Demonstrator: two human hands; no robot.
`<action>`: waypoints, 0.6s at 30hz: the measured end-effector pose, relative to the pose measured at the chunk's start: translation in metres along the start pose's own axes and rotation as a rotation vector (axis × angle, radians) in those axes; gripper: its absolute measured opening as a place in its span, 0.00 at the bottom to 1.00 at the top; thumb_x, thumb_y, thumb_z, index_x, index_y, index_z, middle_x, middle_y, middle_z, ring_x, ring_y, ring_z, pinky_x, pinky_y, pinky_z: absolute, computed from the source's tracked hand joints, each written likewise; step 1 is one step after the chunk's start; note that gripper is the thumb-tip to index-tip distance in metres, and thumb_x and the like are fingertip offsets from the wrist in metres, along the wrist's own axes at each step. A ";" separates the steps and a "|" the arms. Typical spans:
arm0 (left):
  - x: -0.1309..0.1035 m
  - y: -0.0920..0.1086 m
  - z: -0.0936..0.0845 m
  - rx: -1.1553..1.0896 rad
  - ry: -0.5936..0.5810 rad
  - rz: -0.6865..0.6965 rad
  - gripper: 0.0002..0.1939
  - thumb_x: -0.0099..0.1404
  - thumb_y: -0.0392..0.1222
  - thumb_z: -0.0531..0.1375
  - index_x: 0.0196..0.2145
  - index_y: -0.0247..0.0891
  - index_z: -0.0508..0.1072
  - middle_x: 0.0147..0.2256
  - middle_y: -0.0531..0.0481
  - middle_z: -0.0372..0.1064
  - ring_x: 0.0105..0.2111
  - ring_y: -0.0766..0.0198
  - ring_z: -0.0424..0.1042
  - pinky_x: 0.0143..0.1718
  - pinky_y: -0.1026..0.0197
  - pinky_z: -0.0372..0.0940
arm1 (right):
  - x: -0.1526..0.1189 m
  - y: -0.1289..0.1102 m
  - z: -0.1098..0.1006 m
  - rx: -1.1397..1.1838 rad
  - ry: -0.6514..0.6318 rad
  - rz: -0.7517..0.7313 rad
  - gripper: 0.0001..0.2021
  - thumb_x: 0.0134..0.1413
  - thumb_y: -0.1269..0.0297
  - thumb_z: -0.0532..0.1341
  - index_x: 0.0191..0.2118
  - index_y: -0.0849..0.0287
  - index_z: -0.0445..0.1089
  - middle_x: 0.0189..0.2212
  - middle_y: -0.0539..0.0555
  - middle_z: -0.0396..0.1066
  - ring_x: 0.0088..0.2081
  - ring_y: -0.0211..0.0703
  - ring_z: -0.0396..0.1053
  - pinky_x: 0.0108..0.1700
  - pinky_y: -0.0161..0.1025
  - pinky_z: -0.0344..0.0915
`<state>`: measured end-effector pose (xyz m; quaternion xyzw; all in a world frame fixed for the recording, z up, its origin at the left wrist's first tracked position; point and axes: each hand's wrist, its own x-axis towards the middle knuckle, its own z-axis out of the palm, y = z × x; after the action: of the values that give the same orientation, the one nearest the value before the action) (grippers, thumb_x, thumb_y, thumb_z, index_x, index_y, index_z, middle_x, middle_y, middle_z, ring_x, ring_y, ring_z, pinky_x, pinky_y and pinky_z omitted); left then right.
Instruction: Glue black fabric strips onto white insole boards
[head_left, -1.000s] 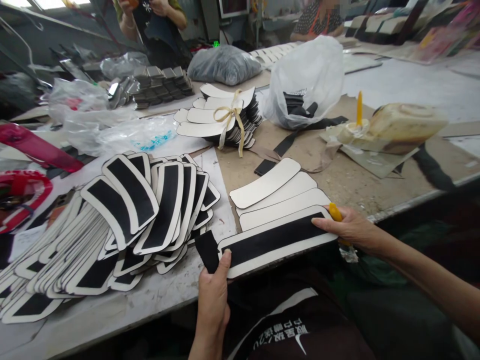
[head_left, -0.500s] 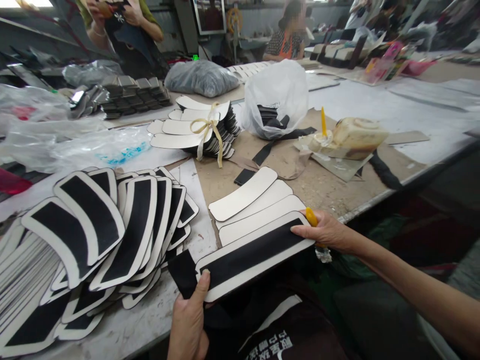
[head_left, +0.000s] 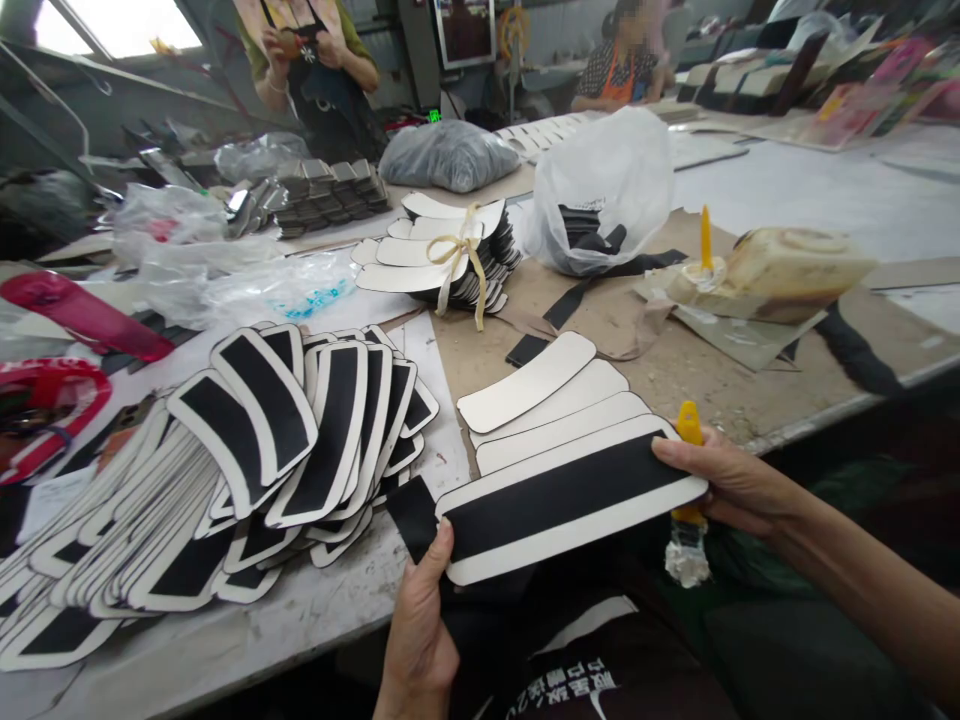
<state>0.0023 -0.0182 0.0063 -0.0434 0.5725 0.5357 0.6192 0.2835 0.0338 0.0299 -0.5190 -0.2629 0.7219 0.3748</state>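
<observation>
A curved white panel (head_left: 600, 535) with a black strip (head_left: 555, 492) along its middle is held between both hands at the table's front edge. My left hand (head_left: 424, 625) pinches its left end, thumb on top, fingers hidden beneath. At the other end, my right hand (head_left: 739, 480) grips the panel with its thumb on the black strip. That hand also holds a yellow-handled brush (head_left: 689, 424), its tip coated in white paste and hanging down. Behind the panel lie several plain white panels (head_left: 529, 385), overlapping. A loose black piece (head_left: 411, 515) sits near my left hand.
Left stands a fanned heap of white panels with black strips (head_left: 341, 430). Farther back are a ribbon-tied bundle (head_left: 427, 275), a plastic bag (head_left: 600, 190) and a stained container (head_left: 799, 270) beside an upright yellow stick (head_left: 706, 240). A co-worker (head_left: 322, 60) stands across the table.
The view has swung left, so things sit farther right in the picture. Both hands keep the panel; more of the brush, with its pasted tip, shows below the right hand.
</observation>
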 end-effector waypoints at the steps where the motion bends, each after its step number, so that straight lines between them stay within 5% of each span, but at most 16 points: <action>1: -0.001 0.000 0.000 -0.012 0.006 0.001 0.20 0.56 0.36 0.63 0.48 0.39 0.71 0.40 0.46 0.75 0.42 0.57 0.73 0.41 0.59 0.70 | 0.000 -0.001 0.002 0.019 -0.005 0.002 0.11 0.41 0.59 0.70 0.25 0.60 0.70 0.19 0.49 0.69 0.25 0.40 0.70 0.28 0.31 0.67; 11: 0.008 0.005 -0.009 0.133 -0.118 0.251 0.17 0.55 0.51 0.63 0.37 0.36 0.72 0.33 0.50 0.74 0.28 0.65 0.71 0.23 0.68 0.64 | 0.017 0.002 0.004 -0.174 0.008 -0.020 0.11 0.44 0.55 0.68 0.28 0.57 0.71 0.25 0.51 0.71 0.27 0.43 0.69 0.28 0.32 0.67; 15: 0.010 0.008 -0.017 0.161 -0.170 0.263 0.20 0.57 0.58 0.59 0.27 0.35 0.70 0.24 0.53 0.69 0.21 0.70 0.63 0.17 0.69 0.55 | 0.022 0.001 0.006 -0.342 0.023 -0.023 0.11 0.42 0.54 0.68 0.28 0.55 0.72 0.24 0.50 0.71 0.26 0.43 0.68 0.25 0.33 0.66; 18: 0.010 0.010 -0.022 0.145 -0.210 0.237 0.25 0.57 0.63 0.56 0.30 0.34 0.72 0.25 0.50 0.69 0.21 0.68 0.63 0.17 0.67 0.56 | 0.027 0.000 0.006 -0.456 0.044 -0.030 0.13 0.44 0.50 0.66 0.29 0.54 0.72 0.27 0.53 0.72 0.28 0.46 0.69 0.27 0.35 0.67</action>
<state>-0.0213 -0.0228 -0.0031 0.1252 0.5430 0.5638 0.6096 0.2727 0.0555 0.0167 -0.6020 -0.4185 0.6267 0.2640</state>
